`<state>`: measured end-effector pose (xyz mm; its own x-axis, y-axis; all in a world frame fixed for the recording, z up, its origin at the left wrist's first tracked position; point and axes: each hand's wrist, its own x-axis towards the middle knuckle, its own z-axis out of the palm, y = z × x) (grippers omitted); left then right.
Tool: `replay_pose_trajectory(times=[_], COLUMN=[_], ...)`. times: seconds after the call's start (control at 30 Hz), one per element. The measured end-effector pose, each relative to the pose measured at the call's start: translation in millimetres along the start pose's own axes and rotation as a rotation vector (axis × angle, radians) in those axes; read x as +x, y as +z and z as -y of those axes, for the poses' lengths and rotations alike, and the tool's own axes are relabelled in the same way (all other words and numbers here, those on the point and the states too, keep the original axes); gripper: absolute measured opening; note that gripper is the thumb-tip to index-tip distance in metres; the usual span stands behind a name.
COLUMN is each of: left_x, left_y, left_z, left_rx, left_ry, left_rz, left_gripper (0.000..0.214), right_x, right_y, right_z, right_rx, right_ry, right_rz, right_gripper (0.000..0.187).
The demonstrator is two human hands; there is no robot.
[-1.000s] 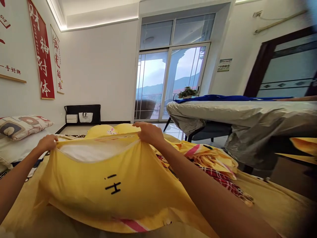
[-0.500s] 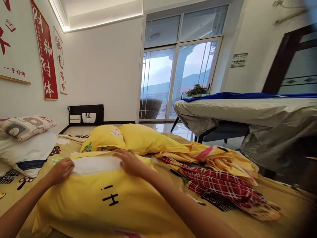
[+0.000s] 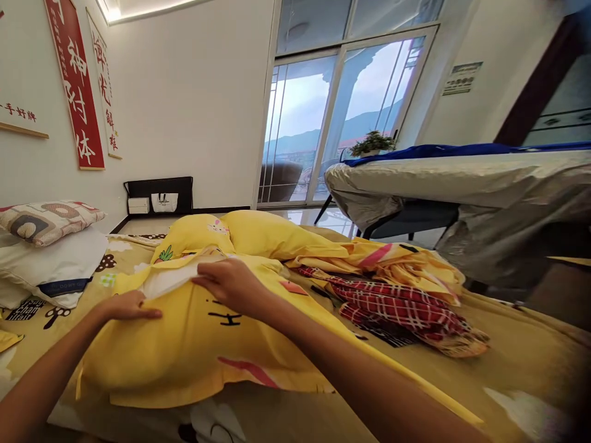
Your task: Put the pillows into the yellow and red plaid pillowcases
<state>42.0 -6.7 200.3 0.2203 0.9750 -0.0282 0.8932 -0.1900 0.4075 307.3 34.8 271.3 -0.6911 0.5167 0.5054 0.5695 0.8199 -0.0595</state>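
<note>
A yellow pillowcase (image 3: 184, 351) printed with "Hi" lies in front of me on the bed, bulging around a white pillow (image 3: 168, 280) that shows through its opening. My left hand (image 3: 127, 306) grips the near edge of the opening at its left end, thumb stretched over the fabric and the other fingers partly hidden inside. At the right end, my right hand (image 3: 226, 280) is closed on the same edge, pinching the cloth and lifting it a little. Behind the opening rest two plump yellow pillows (image 3: 272, 237), one with a rabbit print.
Right of the pillowcase lie a crumpled red plaid cloth (image 3: 397, 307) and bunched yellow fabric (image 3: 397, 261). White pillows (image 3: 60, 264) with a patterned cushion (image 3: 50, 218) on top are stacked at left. A plastic-covered table (image 3: 443, 178) stands beyond the bed (image 3: 521, 344).
My right hand has gone from lying spread over the opening to pinching its near edge. My left hand has shifted slightly right. Less white pillow shows, and the pillowcase's near hem is now visible.
</note>
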Motion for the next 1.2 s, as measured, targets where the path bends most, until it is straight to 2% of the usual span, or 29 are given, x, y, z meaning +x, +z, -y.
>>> replay_pose_trajectory(times=[0.03,0.1,0.2,0.3,0.33,0.4,0.47,0.53,0.6,0.63,0.7,0.77,0.8,0.87,0.9,1.0,1.07,1.13,1.2], left_x=[3,5,-1,-10,-12,-14,-11,-8,-5,-5,-7,-9,-8,-3,2,22,35,44,47], left_y=[-4.3,-9.6,-19.6,-47.6,-59.8,-80.5,-86.6,-73.4,-47.6,-34.1,-13.6,-5.2,-4.5,-5.3,-5.3,-0.6,4.2,7.8,7.7], left_z=[4,10,11,1,-4,-14,-17,-12,0,7,19,26,26,23,20,11,11,16,24], left_rx=[-0.033,-0.149,-0.380,-0.475,-0.418,-0.156,0.173,0.386,0.434,0.422,0.376,0.314,0.284,0.247,0.257,0.395,0.469,0.459,0.399], left_ry=[0.011,0.086,0.141,0.085,0.093,0.126,0.122,0.078,0.032,0.018,0.022,0.034,0.021,-0.036,-0.064,-0.155,-0.266,-0.398,-0.495], left_rz=[-0.051,-0.208,-0.440,-0.457,-0.453,-0.478,-0.475,-0.368,-0.184,-0.096,0.000,-0.049,-0.115,-0.241,-0.269,-0.245,-0.237,-0.222,-0.172], left_gripper=[0.055,0.055,0.050,0.046,0.046,0.048,0.048,0.049,0.051,0.051,0.050,0.049,0.046,0.035,0.037,0.056,0.049,0.040,0.032], right_x=[-2,-8,-17,-23,-24,-24,-21,-18,-18,-21,-30,-42,-48,-57,-60,-65,-70,-76,-79], right_y=[-2,0,13,23,24,16,1,-15,-21,-18,-5,10,16,19,18,11,13,20,26], right_z=[-7,-27,-64,-96,-104,-116,-122,-121,-116,-112,-109,-113,-118,-129,-132,-131,-123,-117,-116], right_rx=[-0.007,0.001,0.021,-0.097,-0.155,-0.277,-0.398,-0.506,-0.548,-0.539,-0.455,-0.317,-0.261,-0.203,-0.209,-0.341,-0.499,-0.568,-0.503], right_ry=[0.048,0.108,0.094,0.097,0.107,0.128,0.169,0.211,0.196,0.160,0.107,0.151,0.209,0.334,0.387,0.479,0.482,0.577,0.747], right_rz=[-0.046,-0.043,0.140,0.313,0.350,0.392,0.367,0.239,0.122,0.125,0.275,0.435,0.456,0.391,0.333,0.179,0.081,0.116,0.280], right_gripper=[0.035,0.038,0.044,0.048,0.049,0.051,0.053,0.054,0.052,0.050,0.048,0.049,0.050,0.045,0.039,0.023,0.036,0.050,0.048])
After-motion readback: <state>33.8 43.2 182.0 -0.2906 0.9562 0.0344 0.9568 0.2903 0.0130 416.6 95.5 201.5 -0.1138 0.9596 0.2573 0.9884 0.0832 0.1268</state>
